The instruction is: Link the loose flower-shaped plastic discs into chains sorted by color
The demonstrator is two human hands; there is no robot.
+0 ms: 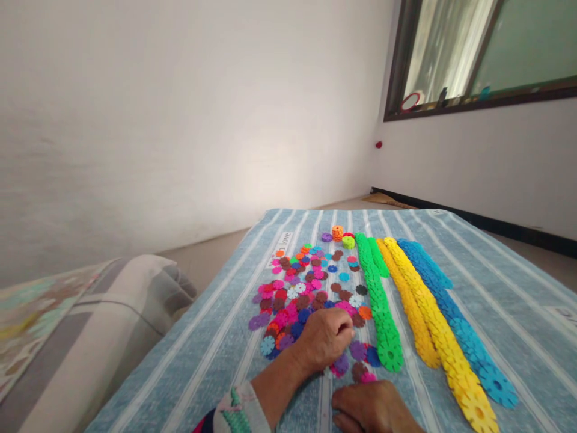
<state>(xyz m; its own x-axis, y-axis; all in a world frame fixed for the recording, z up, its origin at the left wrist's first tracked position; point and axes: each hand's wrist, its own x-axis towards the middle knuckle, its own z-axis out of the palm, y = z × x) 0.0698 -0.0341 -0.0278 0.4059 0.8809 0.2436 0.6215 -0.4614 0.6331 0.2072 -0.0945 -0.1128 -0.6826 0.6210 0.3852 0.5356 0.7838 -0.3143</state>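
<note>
A loose pile of small coloured plastic discs (306,288) lies on a blue striped cover (211,355). My left hand (322,340) rests on the near edge of the pile. Its fingers are curled together over pink and purple discs, and what they pinch is hidden. My right hand (374,409) lies at the bottom edge, just below the pile, fingers curled under with their contents hidden. To the right run long rows of joined discs: a green row (378,300), a yellow row (428,313) and a blue row (455,313).
Short stacks of orange discs (337,232) and light-green discs (348,242) stand at the pile's far end. A rolled grey cushion (112,313) lies left of the cover. White walls stand behind, and a window (487,48) is at upper right.
</note>
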